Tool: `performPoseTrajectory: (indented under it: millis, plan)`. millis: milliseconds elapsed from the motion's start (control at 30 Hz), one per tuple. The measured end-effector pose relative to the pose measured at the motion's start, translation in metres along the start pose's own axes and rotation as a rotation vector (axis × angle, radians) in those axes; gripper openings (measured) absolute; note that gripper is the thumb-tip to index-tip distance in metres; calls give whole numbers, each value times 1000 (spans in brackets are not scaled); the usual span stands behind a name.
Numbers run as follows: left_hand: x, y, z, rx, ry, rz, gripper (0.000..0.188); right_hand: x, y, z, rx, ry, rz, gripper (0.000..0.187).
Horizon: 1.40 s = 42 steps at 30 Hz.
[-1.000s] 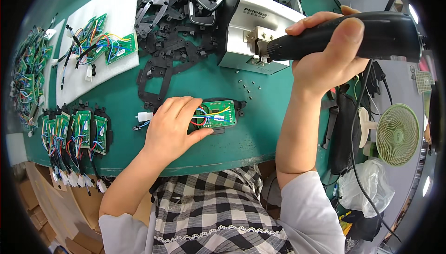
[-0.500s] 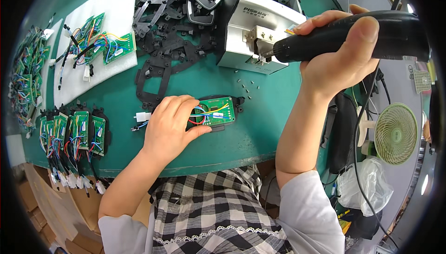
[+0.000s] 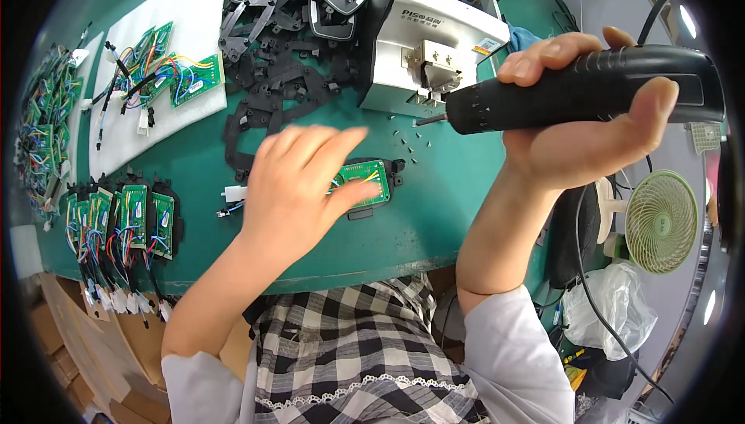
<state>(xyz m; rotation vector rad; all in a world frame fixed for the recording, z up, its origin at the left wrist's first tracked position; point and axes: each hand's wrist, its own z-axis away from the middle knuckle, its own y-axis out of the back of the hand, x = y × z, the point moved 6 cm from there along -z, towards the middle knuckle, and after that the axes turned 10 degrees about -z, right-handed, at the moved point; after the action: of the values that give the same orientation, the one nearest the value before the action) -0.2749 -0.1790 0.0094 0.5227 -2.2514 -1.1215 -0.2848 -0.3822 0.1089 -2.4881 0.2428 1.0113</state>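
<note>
Head: right hand [image 3: 583,151] grips screwdriver [image 3: 586,94], left hand [image 3: 297,179] splayed

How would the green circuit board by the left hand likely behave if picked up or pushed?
The green circuit board would probably stay stiff, being a flat panel. Its thin yellow wires would likely flop. Lying flat, it seems unlikely to roll.

Pretty bright, even light; glare streaks [image 3: 710,308] well right of right fingers [image 3: 535,61]; table edge [image 3: 372,273] below left fingers [image 3: 341,147] fisheye-bowed, corners black.
</note>
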Motion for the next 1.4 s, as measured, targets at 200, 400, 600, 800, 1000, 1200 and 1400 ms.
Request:
performPoseTrajectory:
  millis: [200,400,600,800,1000,1200,1400]
  plan:
    - [15,-12,-61,107,-206,90,19,-9,11,-5,102,-26,-253,63]
    - [0,4,-136,354,-291,-311,18,-5,20,-22,100,150,173,64]
    - [-9,9,-131,626,-121,-303,23,18,-5,-14,-60,231,168,61]
    - [-9,6,1,-294,34,-246,63,15,-17,-3,3,285,265,54]
    - [-16,-16,36,-246,94,-179,61,16,-13,2,60,347,234,51]
    - [-24,-23,37,-177,94,-55,55,21,-4,-6,-177,168,71,60]
    - [-26,-28,38,-161,113,-28,56,19,-3,10,-281,-92,63,76]
